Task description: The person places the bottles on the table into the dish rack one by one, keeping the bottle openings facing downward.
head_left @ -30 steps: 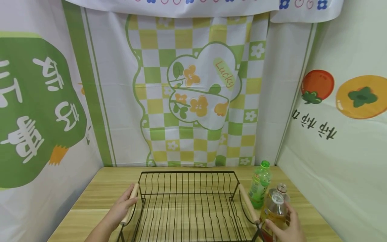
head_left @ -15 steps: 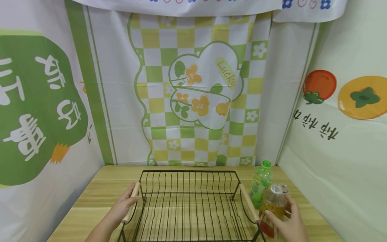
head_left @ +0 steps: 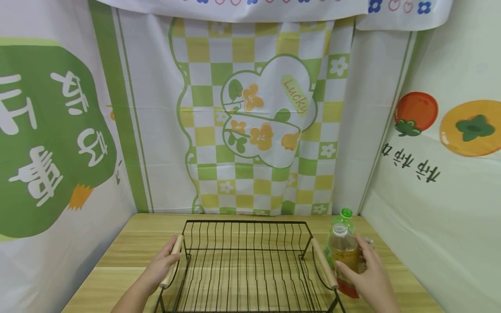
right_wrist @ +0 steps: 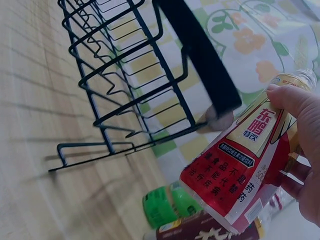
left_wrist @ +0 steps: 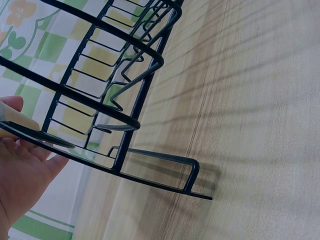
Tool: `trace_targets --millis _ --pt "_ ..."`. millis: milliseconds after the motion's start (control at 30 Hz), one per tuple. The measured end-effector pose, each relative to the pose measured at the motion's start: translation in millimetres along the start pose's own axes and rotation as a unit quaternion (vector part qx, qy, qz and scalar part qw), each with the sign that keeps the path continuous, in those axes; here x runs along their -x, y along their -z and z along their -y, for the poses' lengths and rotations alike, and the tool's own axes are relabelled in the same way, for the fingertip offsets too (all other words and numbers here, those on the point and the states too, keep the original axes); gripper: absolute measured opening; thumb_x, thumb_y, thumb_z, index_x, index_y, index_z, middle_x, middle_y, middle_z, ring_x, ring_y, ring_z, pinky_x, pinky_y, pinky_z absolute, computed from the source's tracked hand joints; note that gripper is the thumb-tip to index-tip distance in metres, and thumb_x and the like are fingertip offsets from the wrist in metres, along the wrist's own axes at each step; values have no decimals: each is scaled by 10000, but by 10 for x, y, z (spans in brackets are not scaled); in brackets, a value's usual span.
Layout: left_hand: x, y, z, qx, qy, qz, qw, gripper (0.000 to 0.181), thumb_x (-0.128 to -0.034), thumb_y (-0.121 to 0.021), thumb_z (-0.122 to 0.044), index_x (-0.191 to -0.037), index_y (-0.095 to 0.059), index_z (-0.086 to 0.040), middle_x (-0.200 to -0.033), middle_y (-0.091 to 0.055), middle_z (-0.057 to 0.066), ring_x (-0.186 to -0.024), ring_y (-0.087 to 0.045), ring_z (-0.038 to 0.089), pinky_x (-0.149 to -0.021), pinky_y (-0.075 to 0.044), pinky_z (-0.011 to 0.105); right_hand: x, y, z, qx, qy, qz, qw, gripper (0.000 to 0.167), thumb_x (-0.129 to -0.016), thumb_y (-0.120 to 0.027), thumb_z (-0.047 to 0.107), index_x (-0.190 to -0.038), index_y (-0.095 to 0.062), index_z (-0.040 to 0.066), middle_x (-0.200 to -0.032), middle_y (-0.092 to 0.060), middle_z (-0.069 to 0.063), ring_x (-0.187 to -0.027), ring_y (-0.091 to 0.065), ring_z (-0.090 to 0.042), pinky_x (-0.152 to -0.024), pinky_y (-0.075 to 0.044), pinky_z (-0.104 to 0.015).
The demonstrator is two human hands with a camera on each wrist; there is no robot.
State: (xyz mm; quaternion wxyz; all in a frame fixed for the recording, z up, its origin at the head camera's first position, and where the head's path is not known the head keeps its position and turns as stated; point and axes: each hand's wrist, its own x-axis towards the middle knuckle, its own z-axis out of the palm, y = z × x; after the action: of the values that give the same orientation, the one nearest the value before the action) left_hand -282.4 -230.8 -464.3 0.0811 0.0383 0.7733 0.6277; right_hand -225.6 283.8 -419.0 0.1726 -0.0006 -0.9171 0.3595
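A black wire dish rack (head_left: 246, 222) with pale wooden side handles stands on the wooden table. My left hand (head_left: 158, 268) grips its left handle (head_left: 171, 263); the left wrist view shows fingers behind the wood. My right hand (head_left: 369, 276) holds a clear drink bottle (head_left: 346, 258), whose red and gold label (right_wrist: 245, 155) faces the right wrist camera. The held bottle is raised off the table, close beside the right handle (head_left: 325, 264). It partly hides a green bottle (head_left: 346, 214) behind it. Another bottle with a dark brown label (right_wrist: 200, 227) stands mostly hidden behind my right hand.
A checked, flower-patterned cloth (head_left: 262, 182) hangs behind the table's back edge. Printed white cloth walls close in on the left and on the right (head_left: 430, 217). The rack takes up the table's middle, with bare wood (head_left: 129, 243) to its left.
My right hand has lifted the red and gold bottle and moved it up and left, in front of the green bottle. My left hand stays on the handle.
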Motion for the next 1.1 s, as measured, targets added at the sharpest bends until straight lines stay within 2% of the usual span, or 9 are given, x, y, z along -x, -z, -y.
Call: trace_targets --millis 267,400,567,767,933,1100 --pt "-22 -5 -5 -119 -19 -30 9999 748 -1022 -446 -210 -1569 34 -35 -1625 119 230 -1477 95 484 -1179 26 638 -103 -37 170 235 694 -510 9960 931 -813 -803 325 -1533 -289 35 -1316 -490 -296 -1110 -526 -436 -842 -517 -643" --pt "-19 -6 -20 -119 2 -39 9999 751 -1022 -446 -214 -1570 38 -40 -1625 125 228 -1476 103 484 -1177 30 641 -162 -21 258 323 780 -454 9954 936 -821 -792 345 -1544 -273 57 -1367 -484 -305 -1118 -509 -422 -834 -495 -662" --pt "-16 -15 -17 -89 -26 -28 10000 747 -1024 -444 -220 -1569 32 -32 -1628 124 218 -1481 108 472 -1182 35 632 -244 8 374 326 897 -454 9944 921 -818 -797 319 -1537 -287 51 -1438 -437 -309 -1208 -484 -499 -886 -449 -711" --pt "-22 -21 -5 -65 -19 -20 10000 751 -1027 -447 -225 -1570 36 -37 -1626 130 225 -1478 115 476 -1177 36 642 -329 -10 504 376 1329 -598 9886 894 -808 -807 277 -1522 -322 46 -1421 -463 -290 -1170 -528 -484 -867 -490 -677" --pt "-37 -12 11 -58 14 -20 10000 747 -1030 -446 -217 -1572 40 -48 -1623 135 231 -1474 115 485 -1174 29 649 -400 -80 589 262 1413 -604 9878 873 -806 -809 254 -1514 -338 55 -1393 -476 -276 -1215 -489 -473 -893 -465 -697" --pt "-40 -1 22 -68 7 -32 10000 742 -1032 -441 -209 -1570 41 -41 -1624 133 230 -1476 110 482 -1177 26 646 -462 -195 661 197 1585 -589 9854 819 -792 -817 230 -1466 -396 28 -1337 -523 -254 -1173 -527 -439 -876 -499 -655"
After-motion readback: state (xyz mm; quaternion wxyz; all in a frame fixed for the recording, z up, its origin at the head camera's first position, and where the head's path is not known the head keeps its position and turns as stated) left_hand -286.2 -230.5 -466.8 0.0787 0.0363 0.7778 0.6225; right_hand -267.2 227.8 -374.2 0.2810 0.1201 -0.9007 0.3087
